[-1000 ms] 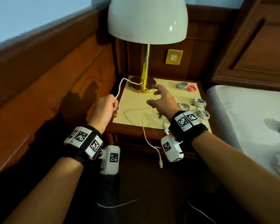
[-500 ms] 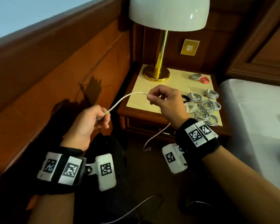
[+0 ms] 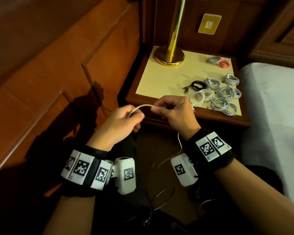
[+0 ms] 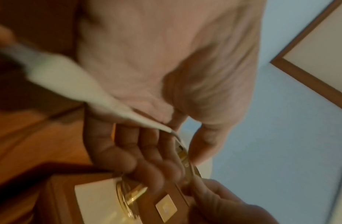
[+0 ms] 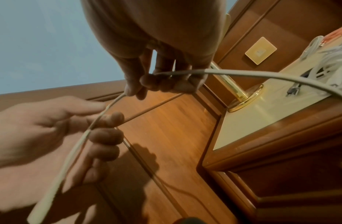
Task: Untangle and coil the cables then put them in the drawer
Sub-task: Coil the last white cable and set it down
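Both hands pinch one white cable (image 3: 143, 106) at mid-frame: left hand (image 3: 120, 124) curled low, right hand (image 3: 175, 111) knuckles-up beside it. Coiled cables (image 3: 222, 97) lie on the nightstand (image 3: 159, 78), right of centre.

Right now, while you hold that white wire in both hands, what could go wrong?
1. The white cable trails down past the right hand toward the floor; the loose tail might snag or knot as it is coiled.
2. The left hand only pinches the cable near its end, so the grip could slip.
3. The coiled cables lie near the nightstand front edge; a tug might sweep them off.
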The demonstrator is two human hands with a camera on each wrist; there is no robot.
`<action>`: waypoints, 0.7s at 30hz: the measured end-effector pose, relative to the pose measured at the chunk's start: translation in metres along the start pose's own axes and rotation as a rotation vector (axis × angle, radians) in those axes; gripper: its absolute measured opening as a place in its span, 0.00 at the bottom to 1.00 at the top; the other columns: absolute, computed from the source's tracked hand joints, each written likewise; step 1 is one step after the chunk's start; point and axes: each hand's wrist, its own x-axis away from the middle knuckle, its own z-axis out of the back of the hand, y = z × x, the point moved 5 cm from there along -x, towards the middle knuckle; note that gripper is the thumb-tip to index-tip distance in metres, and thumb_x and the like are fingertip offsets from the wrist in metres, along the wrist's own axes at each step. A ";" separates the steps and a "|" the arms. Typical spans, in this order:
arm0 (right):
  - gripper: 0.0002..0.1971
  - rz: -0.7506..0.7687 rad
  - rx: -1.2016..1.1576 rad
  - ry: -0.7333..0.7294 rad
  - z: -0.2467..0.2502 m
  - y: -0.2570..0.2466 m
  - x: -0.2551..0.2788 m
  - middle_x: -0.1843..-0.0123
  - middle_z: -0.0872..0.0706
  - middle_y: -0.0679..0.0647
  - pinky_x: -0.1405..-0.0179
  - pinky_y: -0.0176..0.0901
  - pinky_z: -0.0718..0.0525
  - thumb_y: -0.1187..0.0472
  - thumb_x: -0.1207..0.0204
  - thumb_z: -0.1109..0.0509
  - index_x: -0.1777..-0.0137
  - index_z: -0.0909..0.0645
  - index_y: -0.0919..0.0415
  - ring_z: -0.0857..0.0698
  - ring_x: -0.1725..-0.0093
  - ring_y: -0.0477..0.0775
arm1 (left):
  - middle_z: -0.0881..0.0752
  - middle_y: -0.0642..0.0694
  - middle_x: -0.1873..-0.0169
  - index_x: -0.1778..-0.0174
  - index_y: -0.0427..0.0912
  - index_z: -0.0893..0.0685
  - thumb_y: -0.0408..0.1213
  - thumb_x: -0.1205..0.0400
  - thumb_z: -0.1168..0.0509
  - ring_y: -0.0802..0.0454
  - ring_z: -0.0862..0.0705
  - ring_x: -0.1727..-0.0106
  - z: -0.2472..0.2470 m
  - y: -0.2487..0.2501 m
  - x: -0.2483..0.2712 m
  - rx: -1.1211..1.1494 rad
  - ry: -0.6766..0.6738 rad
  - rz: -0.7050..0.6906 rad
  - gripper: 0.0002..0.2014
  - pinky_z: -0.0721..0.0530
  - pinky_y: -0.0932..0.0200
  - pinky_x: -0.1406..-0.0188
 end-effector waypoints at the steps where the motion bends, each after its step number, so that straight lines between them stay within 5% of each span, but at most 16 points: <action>1: 0.03 0.000 0.003 -0.009 -0.001 0.003 0.004 0.73 0.17 0.49 0.70 0.37 0.26 0.65 0.29 0.22 0.62 0.12 0.62 0.24 0.74 0.43 | 0.20 0.51 0.72 0.55 0.42 0.16 0.44 0.15 0.39 0.58 0.21 0.70 -0.006 -0.001 -0.001 0.041 -0.014 0.011 0.10 0.24 0.66 0.67; 4: 0.04 -0.034 -0.034 0.011 0.003 0.014 0.014 0.74 0.19 0.50 0.72 0.38 0.28 0.64 0.29 0.22 0.63 0.13 0.61 0.26 0.74 0.45 | 0.33 0.52 0.78 0.65 0.41 0.22 0.45 0.13 0.44 0.57 0.36 0.79 -0.024 -0.003 -0.004 0.219 -0.065 0.047 0.17 0.39 0.67 0.81; 7: 0.06 -0.153 -0.175 0.065 0.021 0.033 0.028 0.78 0.22 0.46 0.78 0.33 0.32 0.67 0.29 0.22 0.65 0.16 0.63 0.29 0.78 0.43 | 0.37 0.51 0.81 0.72 0.44 0.27 0.41 0.13 0.45 0.56 0.42 0.82 -0.032 -0.003 -0.007 0.392 -0.068 0.075 0.20 0.46 0.63 0.83; 12: 0.05 -0.308 -0.287 0.167 0.060 0.071 0.061 0.76 0.22 0.54 0.77 0.36 0.31 0.66 0.31 0.23 0.65 0.16 0.61 0.27 0.78 0.47 | 0.39 0.54 0.84 0.76 0.48 0.32 0.41 0.13 0.47 0.59 0.44 0.87 -0.030 -0.003 -0.022 0.762 -0.042 0.120 0.21 0.50 0.62 0.85; 16: 0.05 -0.360 -0.265 0.231 0.080 0.085 0.081 0.76 0.20 0.50 0.75 0.35 0.28 0.69 0.29 0.25 0.63 0.16 0.62 0.25 0.76 0.45 | 0.40 0.55 0.83 0.72 0.48 0.32 0.42 0.14 0.48 0.59 0.44 0.86 -0.039 0.007 -0.031 0.920 0.005 0.070 0.18 0.46 0.64 0.87; 21: 0.05 -0.437 -0.083 0.340 0.093 0.077 0.092 0.78 0.22 0.50 0.78 0.32 0.30 0.65 0.27 0.24 0.64 0.13 0.62 0.28 0.80 0.42 | 0.38 0.56 0.83 0.71 0.47 0.32 0.40 0.11 0.50 0.60 0.42 0.84 -0.064 0.027 -0.038 0.810 0.026 -0.039 0.19 0.44 0.65 0.84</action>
